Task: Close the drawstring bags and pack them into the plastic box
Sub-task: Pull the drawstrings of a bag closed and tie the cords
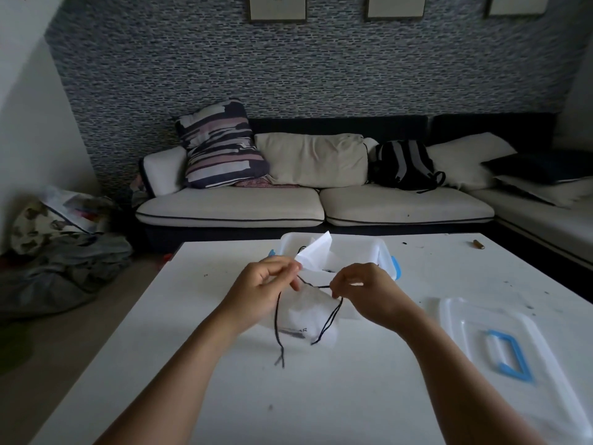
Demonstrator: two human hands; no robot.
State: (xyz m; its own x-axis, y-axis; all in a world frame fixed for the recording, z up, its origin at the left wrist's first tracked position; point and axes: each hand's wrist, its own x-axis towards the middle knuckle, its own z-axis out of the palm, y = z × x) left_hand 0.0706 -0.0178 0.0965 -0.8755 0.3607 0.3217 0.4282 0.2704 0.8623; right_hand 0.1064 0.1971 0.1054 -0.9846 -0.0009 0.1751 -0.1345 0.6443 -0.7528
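From the head view, the drawstring bag (308, 316) lay on the white bench (321, 396) between the two hands, just in front of the plastic box (353, 248). It looked light and limp: thin white cloth, creased and slumped with no shape of its own, likely to crumple under any squeeze and unlikely to break. The sensible places to take hold seemed to be the dark cords (327, 322) at either side of its mouth, since pulling these apart would gather the neck; the cloth body itself would only fold. The left hand (260, 290) had its grip narrowed to a pinch near the bag's upper left edge, with a cord trailing down from it to a frayed end on the bench. The right hand (365, 290) pinched the cord at the right side of the mouth, and a doubled strand hung from there over the cloth. The bag was pale, nearly the colour of the bench, with a small dark printed label near its lower edge, too blurred to read fully. Inside the box, white cloth or paper (316, 252) stood up above the rim; whether that was another bag could not be told. The box lid (500, 342), clear with a blue handle, lay flat on the bench to the right, well apart from the box.
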